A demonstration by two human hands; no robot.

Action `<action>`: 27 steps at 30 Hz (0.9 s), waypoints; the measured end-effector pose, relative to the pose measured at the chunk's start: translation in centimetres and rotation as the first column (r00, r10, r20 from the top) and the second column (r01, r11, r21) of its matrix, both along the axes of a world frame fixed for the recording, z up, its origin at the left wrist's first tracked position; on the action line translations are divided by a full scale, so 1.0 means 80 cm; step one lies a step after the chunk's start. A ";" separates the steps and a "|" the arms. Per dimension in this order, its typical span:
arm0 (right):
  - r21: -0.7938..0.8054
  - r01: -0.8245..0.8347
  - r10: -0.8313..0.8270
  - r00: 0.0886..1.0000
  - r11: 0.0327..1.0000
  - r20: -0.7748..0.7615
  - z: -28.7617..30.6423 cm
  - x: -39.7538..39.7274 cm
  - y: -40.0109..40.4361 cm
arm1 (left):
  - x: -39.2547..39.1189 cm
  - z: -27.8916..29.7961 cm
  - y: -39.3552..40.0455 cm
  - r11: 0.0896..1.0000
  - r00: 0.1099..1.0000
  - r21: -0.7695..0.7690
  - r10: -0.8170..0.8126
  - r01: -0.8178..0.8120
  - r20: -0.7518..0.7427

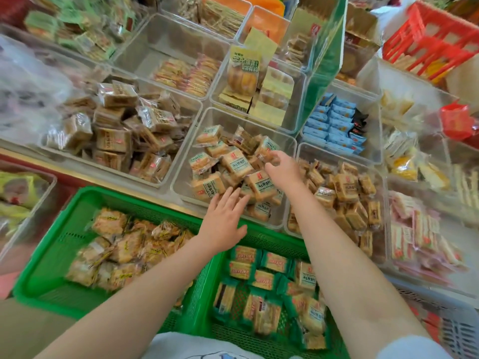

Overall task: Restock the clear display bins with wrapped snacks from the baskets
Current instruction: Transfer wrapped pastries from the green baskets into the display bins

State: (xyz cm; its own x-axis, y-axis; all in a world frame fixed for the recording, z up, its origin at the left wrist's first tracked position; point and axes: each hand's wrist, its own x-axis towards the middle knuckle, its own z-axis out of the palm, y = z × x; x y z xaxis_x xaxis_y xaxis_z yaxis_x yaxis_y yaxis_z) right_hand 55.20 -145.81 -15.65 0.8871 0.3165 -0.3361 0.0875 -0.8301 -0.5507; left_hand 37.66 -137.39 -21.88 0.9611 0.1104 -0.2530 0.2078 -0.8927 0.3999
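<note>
A clear display bin [181, 177] in the middle holds a heap of wrapped toast snacks [233, 161] with green labels. My left hand [224, 218] reaches over the bin's near rim, fingers straight, tips touching the packets. My right hand [281, 168] is inside the bin, and its curled fingers pinch a wrapped snack [268, 152] at the pile's right side. Below, two green baskets sit side by side: the left green basket [51, 255] holds yellowish wrapped cakes, and the right green basket [202, 301] holds green-wrapped snacks [261, 281].
Clear bins surround the middle one: brown wrapped cakes [116, 136] to the left, small brown packets [344, 193] to the right, blue packets [334, 125] and yellow bread packs [243, 73] behind. A red basket [430, 40] stands at the far right.
</note>
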 end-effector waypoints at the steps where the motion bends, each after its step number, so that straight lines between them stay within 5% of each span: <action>1: 0.013 0.004 -0.005 1.000 1.000 0.031 0.005 -0.006 -0.007 | 0.001 0.003 -0.004 1.000 1.000 -0.016 0.007 -0.007 -0.010; 4: 0.132 0.036 -0.049 0.994 0.991 0.093 0.025 -0.045 -0.046 | -0.002 0.012 -0.018 0.996 0.998 -0.079 0.047 -0.043 0.050; 8: 0.227 0.108 -0.109 0.994 0.968 -0.012 0.008 -0.136 -0.119 | -0.043 -0.002 -0.037 0.984 0.955 -0.176 0.074 -0.023 0.288; 13: -0.152 0.034 -0.087 0.928 0.988 -0.361 -0.103 -0.234 -0.192 | -0.123 -0.044 -0.059 0.982 0.996 -0.187 -0.038 0.022 -0.080; 17: -0.441 -0.066 -0.143 0.895 0.895 -0.424 -0.169 -0.302 -0.225 | -0.172 -0.060 -0.075 0.989 0.960 -0.077 -0.144 0.129 -0.241; 22: -0.346 0.084 -0.228 0.887 0.935 -0.402 -0.201 -0.337 -0.239 | -0.176 -0.049 -0.089 0.989 0.958 -0.010 -0.143 0.145 -0.249; 24: -0.209 0.316 -0.379 0.782 0.925 -0.495 -0.195 -0.325 -0.235 | -0.169 -0.043 -0.093 0.993 0.960 -0.011 -0.119 0.120 -0.253; 27: -0.041 0.626 -0.430 0.484 0.779 -0.762 -0.153 -0.298 -0.223 | -0.158 -0.031 -0.096 0.990 0.982 -0.122 -0.091 0.071 -0.166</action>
State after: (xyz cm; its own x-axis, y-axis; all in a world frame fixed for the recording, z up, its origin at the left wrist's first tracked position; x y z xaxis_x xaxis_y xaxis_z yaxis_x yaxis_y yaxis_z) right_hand 31.34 -163.67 -27.89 0.4223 0.0190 -0.9062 -0.8137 -0.4325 -0.3883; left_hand 25.04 -145.07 -24.35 0.9071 -0.0059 -0.4209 0.2105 -0.8595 0.4657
